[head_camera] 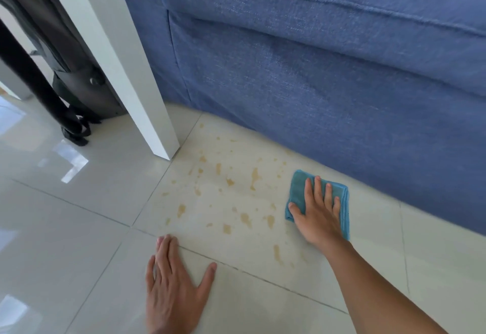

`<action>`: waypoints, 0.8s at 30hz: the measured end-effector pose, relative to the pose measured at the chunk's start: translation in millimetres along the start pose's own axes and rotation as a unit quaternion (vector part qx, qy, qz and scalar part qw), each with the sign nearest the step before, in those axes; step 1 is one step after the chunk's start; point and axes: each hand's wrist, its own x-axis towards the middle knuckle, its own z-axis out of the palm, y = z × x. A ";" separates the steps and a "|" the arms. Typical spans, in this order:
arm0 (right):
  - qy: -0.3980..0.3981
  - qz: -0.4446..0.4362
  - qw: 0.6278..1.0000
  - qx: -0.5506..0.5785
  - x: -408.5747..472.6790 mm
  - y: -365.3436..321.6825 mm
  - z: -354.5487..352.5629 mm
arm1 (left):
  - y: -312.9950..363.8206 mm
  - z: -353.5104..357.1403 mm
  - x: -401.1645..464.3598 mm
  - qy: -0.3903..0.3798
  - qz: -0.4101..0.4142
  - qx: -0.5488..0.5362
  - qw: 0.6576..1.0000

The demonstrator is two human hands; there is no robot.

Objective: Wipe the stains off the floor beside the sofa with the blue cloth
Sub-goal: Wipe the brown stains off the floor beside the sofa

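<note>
A folded blue cloth point(297, 186) lies flat on the pale tiled floor point(79, 228), close to the base of the blue sofa point(328, 83). My right hand point(319, 211) presses down on the cloth with fingers spread, covering most of it. Several tan stains point(228, 182) are scattered over the tile to the left of the cloth, between it and a white table leg. My left hand point(175, 287) rests flat on the floor at the lower middle, fingers apart, holding nothing, just below the stained patch.
A white table leg point(131, 78) stands at the sofa's left corner, next to the stains. Behind it are dark fabric and a black object point(76, 83) on the floor. Glossy tiles with grout lines spread left and front.
</note>
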 end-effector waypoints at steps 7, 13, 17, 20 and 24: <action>0.016 -0.025 0.999 -0.030 34.5 -5.7 -10.0 | 1.8 5.3 4.0 -0.010 0.001 -0.009 1.000; 0.014 -0.074 0.995 -0.058 81.4 -38.8 -24.7 | -2.9 8.6 3.8 0.006 0.015 -0.019 1.000; -0.006 -0.143 0.987 -0.067 71.5 -69.0 -16.4 | -5.2 13.6 5.7 0.037 0.023 -0.013 0.999; -0.004 -0.178 0.983 -0.050 53.6 -58.0 -10.5 | -3.5 16.0 5.6 0.075 0.028 -0.006 0.997; -0.006 -0.148 0.988 -0.042 60.8 -46.1 -18.2 | -2.5 18.4 5.6 0.115 0.036 0.001 0.993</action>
